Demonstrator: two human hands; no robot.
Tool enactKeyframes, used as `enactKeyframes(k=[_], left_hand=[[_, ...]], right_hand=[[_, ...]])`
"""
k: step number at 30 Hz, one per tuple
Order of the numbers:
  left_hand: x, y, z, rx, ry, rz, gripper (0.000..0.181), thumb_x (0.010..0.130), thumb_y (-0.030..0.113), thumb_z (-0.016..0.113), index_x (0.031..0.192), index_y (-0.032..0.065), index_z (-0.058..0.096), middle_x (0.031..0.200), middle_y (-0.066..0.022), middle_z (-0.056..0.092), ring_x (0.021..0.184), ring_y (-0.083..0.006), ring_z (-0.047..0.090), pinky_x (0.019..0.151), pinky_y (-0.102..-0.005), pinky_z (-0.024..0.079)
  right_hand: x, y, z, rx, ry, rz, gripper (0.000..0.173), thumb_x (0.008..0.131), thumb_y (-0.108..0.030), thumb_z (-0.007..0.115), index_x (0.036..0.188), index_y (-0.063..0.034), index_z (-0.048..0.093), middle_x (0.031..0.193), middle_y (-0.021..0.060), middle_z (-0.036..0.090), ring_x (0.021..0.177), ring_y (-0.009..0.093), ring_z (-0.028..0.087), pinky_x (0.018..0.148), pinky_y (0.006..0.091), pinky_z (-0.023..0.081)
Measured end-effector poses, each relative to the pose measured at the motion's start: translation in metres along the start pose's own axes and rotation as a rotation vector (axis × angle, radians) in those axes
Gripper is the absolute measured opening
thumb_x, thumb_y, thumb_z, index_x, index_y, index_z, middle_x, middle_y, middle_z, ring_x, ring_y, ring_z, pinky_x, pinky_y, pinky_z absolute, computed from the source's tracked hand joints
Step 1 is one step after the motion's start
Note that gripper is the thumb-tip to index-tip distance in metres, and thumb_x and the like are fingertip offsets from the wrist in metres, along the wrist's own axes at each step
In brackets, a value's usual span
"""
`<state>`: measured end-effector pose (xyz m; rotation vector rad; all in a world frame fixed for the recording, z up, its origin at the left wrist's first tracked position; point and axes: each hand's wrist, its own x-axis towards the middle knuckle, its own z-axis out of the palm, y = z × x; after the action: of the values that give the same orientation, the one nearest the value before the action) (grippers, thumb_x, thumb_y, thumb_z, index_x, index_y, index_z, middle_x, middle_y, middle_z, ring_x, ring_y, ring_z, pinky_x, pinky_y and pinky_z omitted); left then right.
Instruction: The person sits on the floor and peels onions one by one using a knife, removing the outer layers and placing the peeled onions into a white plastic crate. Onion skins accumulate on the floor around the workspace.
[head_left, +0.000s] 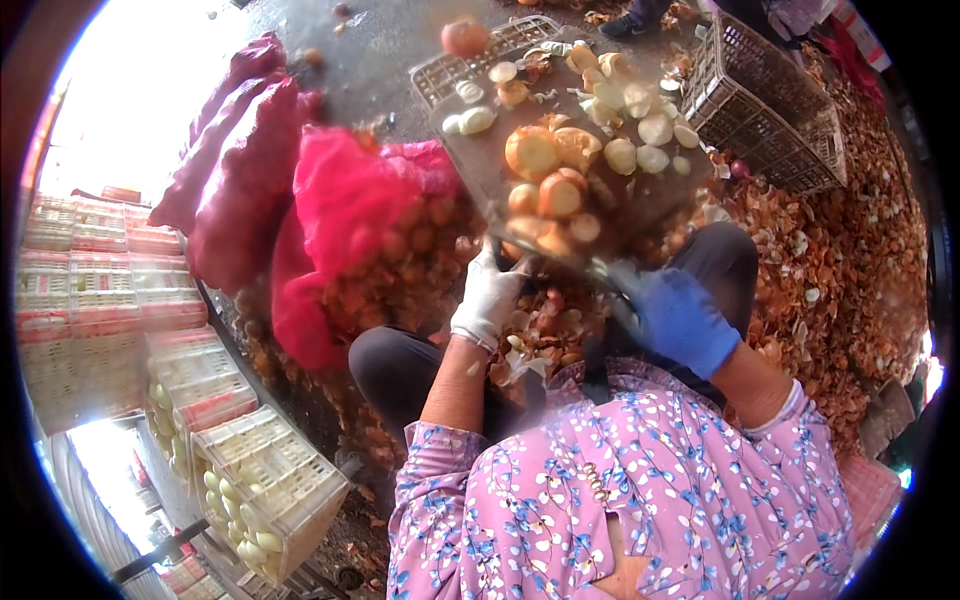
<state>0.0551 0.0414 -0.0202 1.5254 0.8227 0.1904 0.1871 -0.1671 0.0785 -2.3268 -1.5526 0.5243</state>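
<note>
My left hand (487, 292), in a white knit glove, is at the near left edge of a flat board (480, 176). Whether its fingers grip the edge is unclear. My right hand (682, 319), in a blue glove, blurs with motion at the board's near right side. It is closed around a narrow, blurred tool (628, 300), perhaps a knife. Peeled and partly peeled onions (532, 154) lie on the board with pale cut onion ends (655, 129). Some onions at the near edge are smeared by motion. Onion skins (547, 330) lie between my knees below the board.
Pink mesh sacks (352, 195) stand to the left, one with onions spilling near its mouth. A plastic crate (765, 105) is at the upper right, near another person's shoe (626, 26). Stacked crates (270, 480) hold peeled onions on the left. Onion skins (840, 300) cover the right floor.
</note>
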Motion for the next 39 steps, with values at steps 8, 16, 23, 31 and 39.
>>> enactKeyframes(k=[8,16,23,31,39], left_hand=[[0.008,-0.021,-0.003,-0.152,-0.022,-0.056,0.066,0.087,0.010,0.076,0.145,0.0072,0.045,0.116,-0.0110,0.069,0.099,-0.0157,0.064,0.086,-0.0324,0.053],[-0.002,-0.028,0.006,0.156,0.019,0.256,0.082,0.080,0.010,0.079,0.150,0.0094,0.036,0.125,-0.0206,0.063,0.111,-0.0292,0.065,0.092,-0.0375,0.052],[-0.007,-0.024,0.008,0.478,0.171,0.511,0.081,0.086,0.013,0.073,0.152,0.0012,0.027,0.144,-0.0257,0.044,0.133,-0.0398,0.047,0.111,-0.0389,0.038],[-0.007,-0.039,0.014,0.094,0.139,0.283,0.067,0.084,0.020,0.081,0.137,-0.0011,0.047,0.116,-0.0116,0.067,0.104,-0.0172,0.065,0.090,-0.0306,0.053],[-0.007,-0.010,0.016,0.154,0.072,0.326,0.066,0.077,0.010,0.086,0.132,-0.0024,0.052,0.117,-0.0118,0.067,0.104,-0.0186,0.066,0.092,-0.0320,0.053]], right_hand=[[0.053,-0.008,0.028,-0.003,-0.005,0.017,0.022,0.094,-0.027,0.059,0.095,-0.0060,0.064,0.078,0.0208,0.067,0.073,0.038,0.067,0.065,0.0487,0.053],[0.046,-0.007,0.040,0.026,0.053,0.105,0.026,0.095,-0.029,0.057,0.094,-0.0044,0.064,0.075,0.0232,0.067,0.074,0.041,0.067,0.064,0.0499,0.054],[0.025,0.012,0.035,0.184,0.096,0.156,0.026,0.096,-0.030,0.058,0.092,-0.0054,0.064,0.077,0.0254,0.066,0.077,0.045,0.065,0.066,0.0513,0.053],[-0.006,0.012,0.046,0.472,0.259,-0.037,0.025,0.096,-0.021,0.059,0.110,-0.0021,0.065,0.084,0.0240,0.067,0.080,0.042,0.067,0.065,0.0460,0.053],[0.036,0.014,0.038,0.384,0.273,-0.135,0.024,0.096,-0.019,0.059,0.114,-0.0039,0.064,0.082,0.0238,0.066,0.076,0.041,0.066,0.063,0.0436,0.052]])
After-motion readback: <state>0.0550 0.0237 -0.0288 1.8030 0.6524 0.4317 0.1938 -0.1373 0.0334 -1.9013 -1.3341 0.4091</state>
